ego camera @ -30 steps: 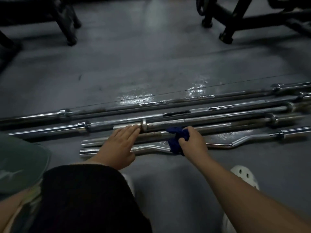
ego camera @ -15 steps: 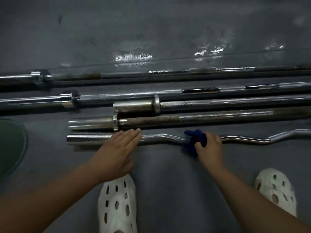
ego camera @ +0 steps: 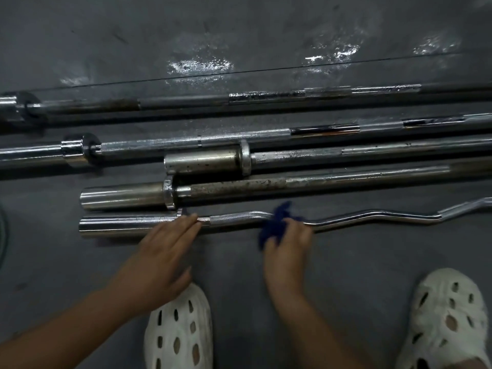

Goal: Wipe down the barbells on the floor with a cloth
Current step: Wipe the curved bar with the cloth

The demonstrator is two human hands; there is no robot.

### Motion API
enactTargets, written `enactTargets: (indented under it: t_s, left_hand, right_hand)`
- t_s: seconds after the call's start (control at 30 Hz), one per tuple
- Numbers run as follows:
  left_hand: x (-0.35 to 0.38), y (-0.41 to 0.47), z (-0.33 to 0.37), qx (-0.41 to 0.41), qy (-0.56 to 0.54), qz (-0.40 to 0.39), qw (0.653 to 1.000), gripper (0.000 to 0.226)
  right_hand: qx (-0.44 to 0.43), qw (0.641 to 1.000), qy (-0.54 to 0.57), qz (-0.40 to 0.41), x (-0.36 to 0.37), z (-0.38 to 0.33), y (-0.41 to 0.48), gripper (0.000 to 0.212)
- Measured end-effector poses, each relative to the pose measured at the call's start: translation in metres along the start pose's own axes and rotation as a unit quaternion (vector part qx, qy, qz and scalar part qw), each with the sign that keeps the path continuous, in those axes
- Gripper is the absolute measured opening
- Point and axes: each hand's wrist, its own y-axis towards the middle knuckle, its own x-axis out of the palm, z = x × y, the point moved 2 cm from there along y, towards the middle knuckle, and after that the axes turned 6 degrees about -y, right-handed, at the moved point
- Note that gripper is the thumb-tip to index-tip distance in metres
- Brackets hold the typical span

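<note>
A person crouches over five barbells laid side by side on a dark gym floor (ego camera: 239,30), seen from above through a head-worn camera. The right hand (ego camera: 288,243) grips a bunched blue cloth (ego camera: 275,222) against the nearest bar, a chrome curl bar (ego camera: 359,219), at the first bend of its wavy shaft; the fingers are curled round the cloth, which bulges out above and to the left of the knuckles. The left hand (ego camera: 162,249) lies flat on the same bar, fingers straight and pressed together, their tips resting where the smooth sleeve meets the knurled grip. Beyond the curl bar, running left to right, lie a rusty bar (ego camera: 266,185) with a speckled brown shaft, then a short-sleeved bar (ego camera: 346,153) whose spotted sleeve ends above the rusty bar's collar, then two longer bars: a knurled bar (ego camera: 186,141) and, farthest away, a far bar (ego camera: 186,102) next to a thin seam in the floor. The bars lie close together, nearly parallel, and all run out of frame at the right. Wet-looking glints mark the floor past the far bar. Two white perforated clogs (ego camera: 181,331) stand at the bottom edge, one beneath each forearm.
</note>
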Motion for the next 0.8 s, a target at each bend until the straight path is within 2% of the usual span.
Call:
enactTargets:
  t_s: [0.07,0.1,0.13,0.23,0.27,0.3,0.33,0.37,0.4,0.43,0.5,0.53,0.57,0.63,0.67,0.7,0.8]
  left_hand:
    - [-0.003,-0.002,-0.003,0.008,0.009,-0.002,1.0,0.08]
    - [-0.003,-0.002,-0.003,0.011,0.013,-0.005,1.0,0.08]
    - [-0.004,-0.002,-0.003,0.01,0.013,-0.01,1.0,0.079]
    - [0.001,-0.001,-0.003,-0.005,0.018,-0.008,1.0,0.078]
    - [0.004,0.002,-0.003,-0.008,0.019,-0.009,1.0,0.078]
    - [0.007,0.004,-0.002,-0.011,0.014,-0.012,1.0,0.078]
    - [0.009,0.007,0.0,-0.016,0.006,-0.013,1.0,0.078]
    - [0.009,0.009,0.0,-0.022,0.001,-0.008,1.0,0.078]
    - [0.01,0.009,0.001,-0.026,0.0,-0.004,1.0,0.078]
    - [0.01,0.009,0.002,-0.027,-0.001,-0.002,1.0,0.078]
    - [0.011,0.005,0.002,-0.028,-0.012,0.008,0.999,0.077]
    - [0.012,0.004,0.002,-0.027,-0.017,0.019,0.999,0.076]
    - [0.013,0.003,0.002,-0.025,-0.021,0.027,0.999,0.076]
    - [0.015,0.0,0.004,-0.038,-0.041,0.038,0.998,0.076]
    - [0.014,-0.002,0.004,-0.054,-0.055,0.046,0.996,0.075]
    - [0.013,-0.004,0.004,-0.068,-0.065,0.053,0.994,0.074]
    - [0.013,-0.01,0.0,-0.089,-0.08,0.07,0.99,0.076]
  right_hand:
    - [-0.155,0.983,-0.019,-0.093,0.011,-0.026,-0.011,0.042]
    - [-0.181,0.978,-0.014,-0.103,0.009,-0.027,-0.005,0.04]
    - [-0.165,0.983,-0.008,-0.082,0.004,-0.02,0.003,0.038]
    - [0.025,0.999,0.016,0.011,-0.01,0.002,0.017,0.031]
    - [0.027,0.999,0.0,0.017,-0.006,-0.006,0.013,0.034]
    - [-0.025,1.0,-0.013,0.01,0.002,-0.021,0.005,0.039]
    - [-0.122,0.992,-0.03,-0.015,0.012,-0.037,-0.005,0.045]
    - [-0.217,0.974,-0.046,-0.046,0.02,-0.047,-0.012,0.049]
    - [-0.276,0.957,-0.051,-0.076,0.022,-0.053,-0.01,0.05]
    - [-0.275,0.956,-0.052,-0.085,0.022,-0.051,-0.001,0.049]
    - [-0.121,0.992,-0.014,-0.026,0.014,-0.043,0.017,0.043]
    - [-0.071,0.997,-0.013,0.005,0.016,-0.047,0.014,0.04]
    - [-0.09,0.995,-0.032,0.011,0.022,-0.059,0.004,0.039]
    - [-0.273,0.956,-0.094,-0.055,0.04,-0.083,-0.019,0.039]
    - [-0.336,0.932,-0.1,-0.089,0.045,-0.088,-0.021,0.04]
    - [-0.342,0.928,-0.099,-0.111,0.045,-0.09,-0.013,0.041]
    - [-0.245,0.961,-0.103,-0.078,0.046,-0.092,-0.007,0.042]
